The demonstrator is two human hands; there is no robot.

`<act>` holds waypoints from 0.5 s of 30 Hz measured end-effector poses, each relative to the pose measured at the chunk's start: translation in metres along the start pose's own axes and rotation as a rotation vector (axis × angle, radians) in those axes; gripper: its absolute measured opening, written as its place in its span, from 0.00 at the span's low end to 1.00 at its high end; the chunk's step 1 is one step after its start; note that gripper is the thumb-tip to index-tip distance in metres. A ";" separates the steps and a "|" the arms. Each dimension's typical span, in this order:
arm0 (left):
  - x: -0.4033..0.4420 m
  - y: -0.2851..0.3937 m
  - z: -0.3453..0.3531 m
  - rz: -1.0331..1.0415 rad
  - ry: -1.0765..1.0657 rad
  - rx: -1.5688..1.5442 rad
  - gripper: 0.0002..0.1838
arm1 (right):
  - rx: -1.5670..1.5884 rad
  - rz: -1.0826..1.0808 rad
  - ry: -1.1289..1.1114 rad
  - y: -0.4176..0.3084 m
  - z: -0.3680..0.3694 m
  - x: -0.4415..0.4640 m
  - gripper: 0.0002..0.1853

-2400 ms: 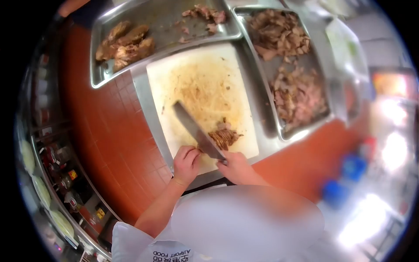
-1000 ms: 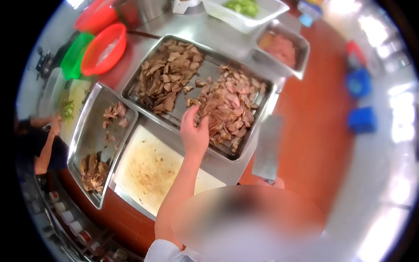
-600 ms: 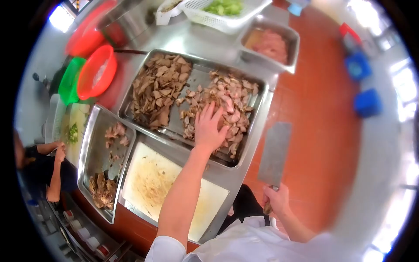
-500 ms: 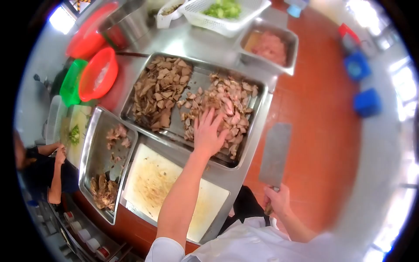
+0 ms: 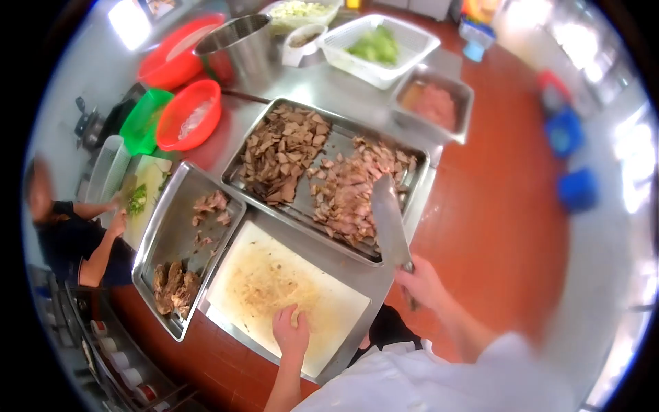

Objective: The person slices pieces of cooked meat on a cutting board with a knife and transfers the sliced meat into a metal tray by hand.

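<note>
My right hand [image 5: 420, 281] grips a cleaver [image 5: 390, 223] by its handle. The broad blade points up and away from me, over the right edge of a big metal tray [image 5: 295, 218]. In that tray lie a heap of brown sliced meat [image 5: 281, 154] on the left and a paler pile of chopped meat [image 5: 353, 189] on the right. My left hand [image 5: 292, 331] rests on the stained white cutting board [image 5: 257, 264] near its front edge, fingers loosely bent and thumb apart, nothing visible in it.
A narrower metal tray [image 5: 171, 237] with meat chunks [image 5: 177, 288] stands left of the board. Behind are red basins [image 5: 189, 113], a steel pot [image 5: 240, 51], a white basket of greens [image 5: 377, 51] and a pan of raw meat [image 5: 432, 106]. Another person [image 5: 82, 240] works at the left.
My left hand has left the chopped meat and come back onto the cutting board. The cleaver has swung left from above the floor to the big tray's edge.
</note>
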State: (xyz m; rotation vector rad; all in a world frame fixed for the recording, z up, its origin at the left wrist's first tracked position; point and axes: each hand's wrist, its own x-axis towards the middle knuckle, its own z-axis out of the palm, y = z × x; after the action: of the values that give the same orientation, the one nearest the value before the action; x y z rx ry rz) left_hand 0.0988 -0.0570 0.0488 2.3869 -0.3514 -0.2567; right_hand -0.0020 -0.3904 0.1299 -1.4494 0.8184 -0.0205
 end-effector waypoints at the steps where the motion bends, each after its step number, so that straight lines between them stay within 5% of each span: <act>1: -0.016 -0.007 -0.006 -0.031 0.002 0.021 0.16 | -0.019 0.041 -0.056 -0.004 0.000 0.018 0.07; 9: -0.070 -0.051 -0.007 -0.024 -0.024 -0.082 0.18 | 0.019 0.020 0.075 -0.037 0.013 0.132 0.10; 15: -0.072 -0.059 -0.008 0.009 -0.041 -0.072 0.19 | -0.174 -0.015 -0.092 -0.032 0.038 0.047 0.09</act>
State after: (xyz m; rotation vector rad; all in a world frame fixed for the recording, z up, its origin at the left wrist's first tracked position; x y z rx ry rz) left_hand 0.0440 0.0131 0.0217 2.3115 -0.3656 -0.3090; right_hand 0.0663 -0.3861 0.1316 -1.6082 0.7485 0.1086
